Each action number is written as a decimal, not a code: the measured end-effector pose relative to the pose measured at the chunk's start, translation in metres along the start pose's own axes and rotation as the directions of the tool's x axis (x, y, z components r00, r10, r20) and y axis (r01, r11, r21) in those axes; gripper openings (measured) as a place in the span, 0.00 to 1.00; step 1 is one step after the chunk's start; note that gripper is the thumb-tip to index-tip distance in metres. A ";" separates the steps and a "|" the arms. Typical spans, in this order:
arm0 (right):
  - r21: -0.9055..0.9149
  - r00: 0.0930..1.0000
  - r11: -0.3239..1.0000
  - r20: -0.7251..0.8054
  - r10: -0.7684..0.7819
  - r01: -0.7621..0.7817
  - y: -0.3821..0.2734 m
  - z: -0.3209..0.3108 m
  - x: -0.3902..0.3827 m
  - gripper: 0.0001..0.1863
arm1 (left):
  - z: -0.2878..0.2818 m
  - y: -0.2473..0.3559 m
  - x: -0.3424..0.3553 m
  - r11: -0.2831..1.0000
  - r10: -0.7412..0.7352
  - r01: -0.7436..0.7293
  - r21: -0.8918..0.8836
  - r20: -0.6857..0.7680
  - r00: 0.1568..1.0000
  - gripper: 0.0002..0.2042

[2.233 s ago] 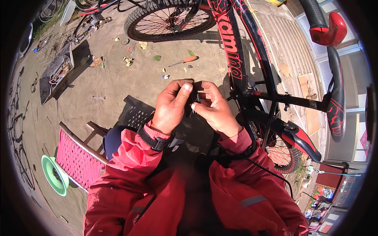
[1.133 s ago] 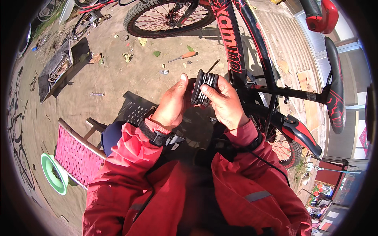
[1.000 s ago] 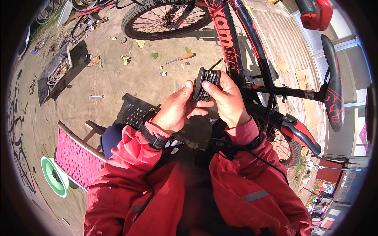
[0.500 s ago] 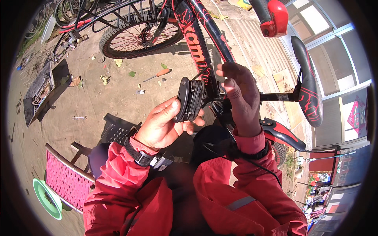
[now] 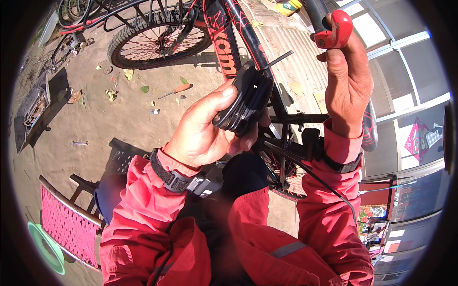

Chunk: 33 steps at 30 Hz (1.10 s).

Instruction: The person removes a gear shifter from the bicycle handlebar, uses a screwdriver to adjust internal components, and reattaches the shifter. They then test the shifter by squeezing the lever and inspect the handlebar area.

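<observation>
My left hand [image 5: 202, 121] is closed around a black folding multi-tool [image 5: 245, 100], thumb along its near side. One thin key [image 5: 279, 60] sticks out of the tool toward the upper right. My right hand [image 5: 350, 86] is raised at the red bar end [image 5: 336, 31] of a black handlebar grip [image 5: 316, 14]. Its fingers curl round the back of the bar end, partly hidden, and its thumb rests just below. Behind the tool stands the bicycle's black and red frame [image 5: 223, 43].
A spoked bicycle wheel [image 5: 160, 45] is at the upper left. On the ground lie an orange-handled screwdriver [image 5: 181, 88] and several leaves. To the left are a metal tray of parts [image 5: 36, 112], a pink woven chair [image 5: 67, 219] and a green basin [image 5: 45, 248]. Windowed panels [image 5: 415, 71] line the right.
My right hand has moved up and right, from beside the multi-tool to the red bar end. The multi-tool is raised and tilted, its key showing more plainly. The whole view has shifted slightly.
</observation>
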State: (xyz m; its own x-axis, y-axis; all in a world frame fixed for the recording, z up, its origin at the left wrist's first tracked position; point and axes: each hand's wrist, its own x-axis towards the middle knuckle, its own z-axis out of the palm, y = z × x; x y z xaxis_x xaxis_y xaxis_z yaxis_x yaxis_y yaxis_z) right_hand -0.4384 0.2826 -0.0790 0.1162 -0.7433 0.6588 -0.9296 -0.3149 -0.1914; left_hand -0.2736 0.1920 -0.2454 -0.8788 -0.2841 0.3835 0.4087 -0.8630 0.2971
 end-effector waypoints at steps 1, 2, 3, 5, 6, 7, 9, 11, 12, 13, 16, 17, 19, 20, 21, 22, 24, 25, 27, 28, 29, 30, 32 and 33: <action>-0.018 1.000 1.000 -0.010 0.018 -0.018 0.003 0.003 0.000 0.23 | 0.001 0.001 0.002 1.000 -0.006 0.006 -0.013 -0.008 1.000 0.34; -0.048 0.999 0.998 -0.034 0.028 -0.029 0.005 0.004 0.001 0.23 | 0.002 0.003 0.005 0.999 0.002 -0.001 -0.039 0.019 1.000 0.34; -0.027 1.000 1.000 -0.027 0.010 -0.011 0.006 0.005 0.003 0.27 | 0.002 0.005 0.008 0.998 0.008 -0.005 -0.066 0.047 0.999 0.34; 0.047 0.998 0.997 0.026 0.059 -0.060 0.008 0.005 0.006 0.30 | 0.002 0.006 0.014 0.995 0.028 -0.021 -0.096 0.075 0.997 0.33; 0.078 0.995 0.993 0.051 0.080 -0.084 0.008 0.004 0.008 0.31 | 0.002 0.007 0.015 0.995 0.025 -0.018 -0.100 0.069 0.997 0.33; 0.046 0.995 0.995 0.050 0.086 -0.089 0.005 0.005 0.007 0.34 | 0.002 0.007 0.017 0.994 0.024 -0.017 -0.103 0.063 0.998 0.33; 0.223 0.990 0.966 0.064 0.122 -0.133 0.006 0.009 0.011 0.30 | 0.002 0.008 0.020 0.995 0.025 -0.018 -0.097 0.065 0.998 0.33; 0.233 0.978 0.952 0.108 0.176 -0.197 0.005 0.009 0.013 0.37 | 0.002 0.010 0.024 0.994 0.004 0.005 -0.110 0.084 0.996 0.33; 0.239 0.979 0.951 0.097 0.180 -0.199 0.005 0.010 0.014 0.37 | 0.001 0.011 0.026 0.993 -0.007 0.018 -0.116 0.093 0.996 0.33; 0.245 0.979 0.949 0.086 0.184 -0.200 0.005 0.011 0.014 0.38 | 0.002 0.011 0.027 0.988 -0.016 0.031 -0.149 0.104 0.994 0.30; 0.265 0.981 0.944 0.036 0.191 -0.194 0.007 0.015 0.014 0.39 | 0.002 0.010 0.031 0.972 -0.041 0.070 -0.223 0.131 0.990 0.25; 0.268 0.981 0.945 0.013 0.191 -0.188 0.008 0.017 0.014 0.39 | 0.002 0.010 0.032 0.969 -0.049 0.080 -0.233 0.136 0.990 0.25; 0.281 0.980 0.941 -0.011 0.199 -0.188 0.009 0.018 0.013 0.40 | 0.002 0.011 0.033 0.965 -0.055 0.089 -0.248 0.140 0.989 0.24; 0.294 0.978 0.936 -0.010 0.207 -0.195 0.009 0.019 0.013 0.40 | 0.002 0.011 0.034 0.963 -0.052 0.086 -0.254 0.139 0.989 0.24; 0.296 0.979 0.935 -0.010 0.206 -0.194 0.010 0.019 0.013 0.39 | 0.002 0.012 0.034 0.963 -0.047 0.081 -0.259 0.137 0.989 0.24; 0.306 0.977 0.931 -0.021 0.214 -0.197 0.011 0.019 0.013 0.39 | 0.002 0.012 0.035 0.963 -0.052 0.086 -0.255 0.137 0.989 0.24; 0.290 0.976 0.938 -0.043 0.213 -0.192 0.012 0.020 0.012 0.40 | 0.002 0.012 0.036 0.961 -0.063 0.097 -0.261 0.138 0.988 0.24; 0.309 0.975 0.931 -0.044 0.219 -0.195 0.012 0.020 0.012 0.40 | 0.002 0.012 0.036 0.962 -0.061 0.095 -0.258 0.138 0.989 0.24; 0.300 0.977 0.935 -0.038 0.210 -0.189 0.012 0.021 0.012 0.40 | 0.002 0.012 0.037 0.958 -0.056 0.094 -0.271 0.142 0.988 0.24; 0.310 0.975 0.930 -0.042 0.219 -0.195 0.012 0.020 0.013 0.40 | 0.002 0.013 0.038 0.955 -0.061 0.099 -0.278 0.143 0.988 0.24; 0.297 0.975 0.935 -0.043 0.217 -0.195 0.012 0.020 0.012 0.40 | 0.002 0.013 0.037 0.953 -0.066 0.105 -0.286 0.143 0.988 0.25; 0.273 0.977 0.943 -0.040 0.211 -0.192 0.011 0.020 0.012 0.40 | 0.002 0.014 0.037 0.950 -0.072 0.111 -0.293 0.144 0.987 0.25; 0.291 0.975 0.937 -0.053 0.217 -0.193 0.011 0.021 0.012 0.41 | 0.001 0.017 0.039 0.940 -0.096 0.142 -0.310 0.158 0.983 0.25; 0.278 0.976 0.942 -0.052 0.211 -0.188 0.011 0.022 0.013 0.41 | 0.000 0.018 0.039 0.933 -0.109 0.158 -0.324 0.162 0.981 0.26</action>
State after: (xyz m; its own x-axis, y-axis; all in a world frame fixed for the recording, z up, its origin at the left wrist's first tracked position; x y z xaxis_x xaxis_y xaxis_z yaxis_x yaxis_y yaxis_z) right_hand -0.4399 0.2569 -0.0887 -0.1009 -0.7609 0.6409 -0.8001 -0.3208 -0.5069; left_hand -0.3008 0.1653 -0.2247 -0.8667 -0.1166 0.4851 0.1630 -0.9851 0.0545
